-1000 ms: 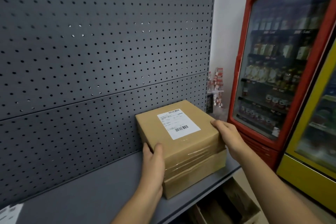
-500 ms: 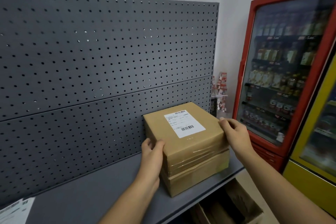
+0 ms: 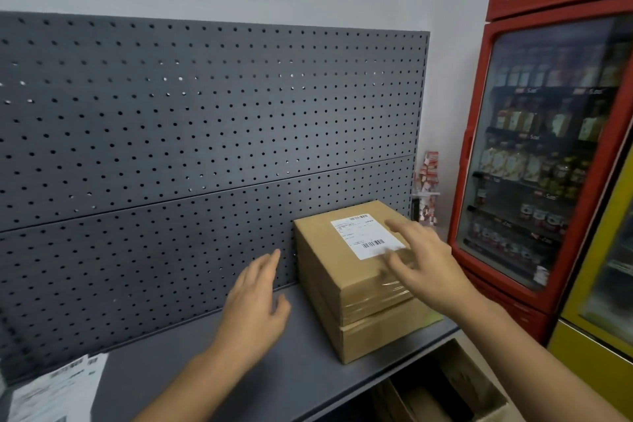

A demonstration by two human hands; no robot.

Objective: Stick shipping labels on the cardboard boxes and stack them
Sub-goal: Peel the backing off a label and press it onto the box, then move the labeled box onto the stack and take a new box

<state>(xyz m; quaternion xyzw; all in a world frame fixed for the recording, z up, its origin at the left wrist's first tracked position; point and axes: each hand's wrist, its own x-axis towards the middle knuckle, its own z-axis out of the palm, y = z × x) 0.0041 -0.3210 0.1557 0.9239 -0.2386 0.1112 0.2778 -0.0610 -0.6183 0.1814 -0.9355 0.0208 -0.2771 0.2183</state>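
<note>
On the grey shelf (image 3: 274,370): we see two cardboard boxes stacked at the right end against the pegboard (image 3: 171,147), the top box (image 3: 346,260) sitting on the lower box (image 3: 383,336)
Top box label: a white shipping label (image 3: 366,236) lies flat on its upper face
Lower box label: its top is covered, so we cannot tell whether it carries one
Left hand (image 3: 257,301): fingers straight and close together, holding nothing, just beside the stack's left side and apart from it
Right hand (image 3: 424,260): fingers spread, holding nothing, over the top box's near right corner; it is blurred, so we cannot tell whether it touches
Done, as we judge: this box is labelled and stacked
Left, as we judge: label sheets (image 3: 58,387) lie at the shelf's left end and an open carton (image 3: 445,387) stands below, so more boxes may wait
</note>
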